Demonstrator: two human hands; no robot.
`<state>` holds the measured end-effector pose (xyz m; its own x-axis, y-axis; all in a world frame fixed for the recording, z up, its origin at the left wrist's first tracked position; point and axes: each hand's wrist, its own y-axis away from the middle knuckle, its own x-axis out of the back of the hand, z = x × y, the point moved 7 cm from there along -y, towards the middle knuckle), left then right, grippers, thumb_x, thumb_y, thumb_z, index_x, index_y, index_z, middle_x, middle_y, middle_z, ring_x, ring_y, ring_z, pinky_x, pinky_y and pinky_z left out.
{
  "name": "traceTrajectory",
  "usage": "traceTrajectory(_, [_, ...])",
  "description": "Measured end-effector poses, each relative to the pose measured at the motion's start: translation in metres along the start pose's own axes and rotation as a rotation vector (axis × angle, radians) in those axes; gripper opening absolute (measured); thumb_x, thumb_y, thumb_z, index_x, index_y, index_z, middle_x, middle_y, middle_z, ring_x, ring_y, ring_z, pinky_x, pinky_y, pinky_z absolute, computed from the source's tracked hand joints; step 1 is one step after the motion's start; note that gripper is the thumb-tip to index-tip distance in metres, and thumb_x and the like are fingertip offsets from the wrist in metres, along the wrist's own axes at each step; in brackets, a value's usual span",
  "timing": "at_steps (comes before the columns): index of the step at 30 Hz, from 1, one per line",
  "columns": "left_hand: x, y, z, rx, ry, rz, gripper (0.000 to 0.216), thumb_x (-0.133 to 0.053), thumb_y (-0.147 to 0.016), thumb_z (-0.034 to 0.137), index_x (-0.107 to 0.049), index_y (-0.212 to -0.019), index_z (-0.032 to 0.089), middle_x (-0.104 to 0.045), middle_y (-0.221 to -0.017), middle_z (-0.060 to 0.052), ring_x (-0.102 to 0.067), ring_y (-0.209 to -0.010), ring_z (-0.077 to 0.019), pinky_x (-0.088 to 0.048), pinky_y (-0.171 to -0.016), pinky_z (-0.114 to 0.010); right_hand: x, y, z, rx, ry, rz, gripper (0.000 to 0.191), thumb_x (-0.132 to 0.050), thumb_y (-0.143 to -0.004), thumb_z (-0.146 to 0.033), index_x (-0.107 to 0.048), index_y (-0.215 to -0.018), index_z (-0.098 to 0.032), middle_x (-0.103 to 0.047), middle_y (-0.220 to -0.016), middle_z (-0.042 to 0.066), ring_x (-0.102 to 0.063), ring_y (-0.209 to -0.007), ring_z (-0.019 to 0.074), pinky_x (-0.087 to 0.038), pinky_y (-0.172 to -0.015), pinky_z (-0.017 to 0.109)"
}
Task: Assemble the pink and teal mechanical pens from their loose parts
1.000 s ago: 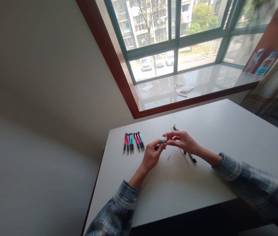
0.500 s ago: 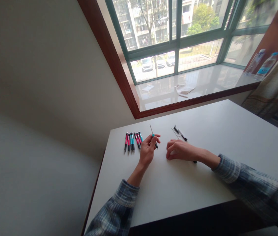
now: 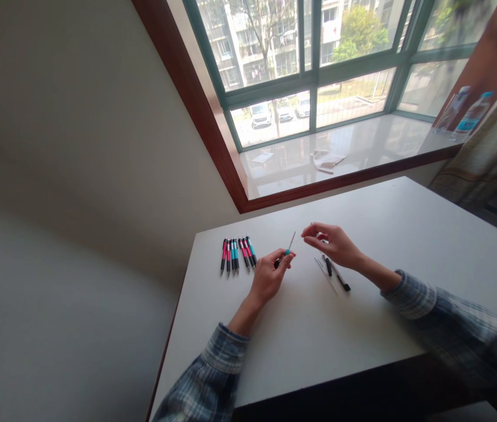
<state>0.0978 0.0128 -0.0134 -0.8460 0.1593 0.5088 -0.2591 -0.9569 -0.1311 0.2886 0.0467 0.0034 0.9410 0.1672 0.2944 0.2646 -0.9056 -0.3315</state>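
Note:
My left hand (image 3: 270, 275) is closed round a partly assembled pen (image 3: 287, 253) with a teal part, a dark end towards my palm and a thin refill sticking out upward. My right hand (image 3: 332, 243) is raised just to the right of the refill's tip, thumb and fingertips pinched together. Whatever it may hold is too small to make out. Below that hand lie loose pen parts: a white refill (image 3: 328, 278), a black grip piece (image 3: 328, 266) and a pale barrel with a black end (image 3: 343, 282). My right hand partly covers their upper ends.
Several red and teal pens (image 3: 235, 257) lie in a row on the white table (image 3: 292, 346), left of my left hand. Behind the table is a windowsill (image 3: 288, 176) with a cloth (image 3: 326, 159) and plastic bottles (image 3: 472, 114). A wall (image 3: 77, 234) stands at the left.
My right hand has lifted from the tabletop and moved up towards the refill tip, uncovering pen parts. My left hand has shifted slightly right, tilting the pen to the right.

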Motion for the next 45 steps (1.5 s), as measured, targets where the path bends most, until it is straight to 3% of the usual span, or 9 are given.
traceTrajectory(6, [-0.003, 0.002, 0.001, -0.024, -0.095, -0.024, 0.041, -0.055, -0.098, 0.053, -0.078, -0.1, 0.02, -0.072, -0.076, -0.002, -0.061, -0.067, -0.0146, -0.044, -0.067, -0.024, 0.011, -0.002, 0.012, -0.144, -0.369, 0.136, 0.04, -0.086, -0.075, -0.05, -0.072, -0.097, -0.019, -0.077, -0.096, 0.008, -0.073, -0.095, 0.0249, -0.06, -0.086, 0.04])
traceTrajectory(13, [-0.006, 0.003, 0.001, -0.038, -0.137, -0.038, 0.038, -0.055, -0.099, 0.051, -0.078, -0.097, 0.021, -0.072, -0.076, -0.001, -0.06, -0.066, -0.0142, -0.042, -0.064, -0.024, 0.01, 0.0, 0.01, -0.162, -0.498, 0.149, 0.043, -0.092, -0.069, -0.045, -0.071, -0.098, -0.02, -0.078, -0.094, 0.007, -0.075, -0.092, 0.0238, -0.062, -0.088, 0.041])
traceTrajectory(22, [-0.008, 0.004, -0.001, -0.032, -0.134, -0.05, 0.039, -0.056, -0.099, 0.052, -0.078, -0.098, 0.021, -0.073, -0.081, -0.002, -0.061, -0.071, -0.0154, -0.043, -0.067, -0.024, 0.007, 0.0, 0.008, -0.136, -0.468, 0.107, 0.043, -0.091, -0.07, -0.045, -0.071, -0.099, -0.02, -0.078, -0.097, 0.008, -0.075, -0.097, 0.0248, -0.06, -0.093, 0.043])
traceTrajectory(31, [-0.008, 0.002, 0.002, -0.04, -0.124, -0.047, 0.038, -0.058, -0.098, 0.051, -0.079, -0.099, 0.02, -0.074, -0.079, -0.002, -0.06, -0.067, -0.0146, -0.043, -0.067, -0.024, -0.01, 0.003, 0.007, -0.115, -0.389, -0.053, 0.037, -0.086, -0.077, -0.045, -0.071, -0.099, -0.02, -0.077, -0.096, 0.007, -0.073, -0.089, 0.0213, -0.06, -0.084, 0.037])
traceTrajectory(45, [-0.01, 0.001, 0.007, -0.065, -0.044, -0.056, 0.034, -0.059, -0.098, 0.047, -0.08, -0.101, 0.02, -0.077, -0.09, -0.006, -0.066, -0.077, -0.0175, -0.047, -0.072, -0.026, -0.011, 0.004, 0.004, -0.098, -0.388, -0.05, 0.038, -0.086, -0.076, -0.046, -0.068, -0.097, -0.02, -0.075, -0.093, 0.005, -0.071, -0.086, 0.0201, -0.06, -0.08, 0.036])
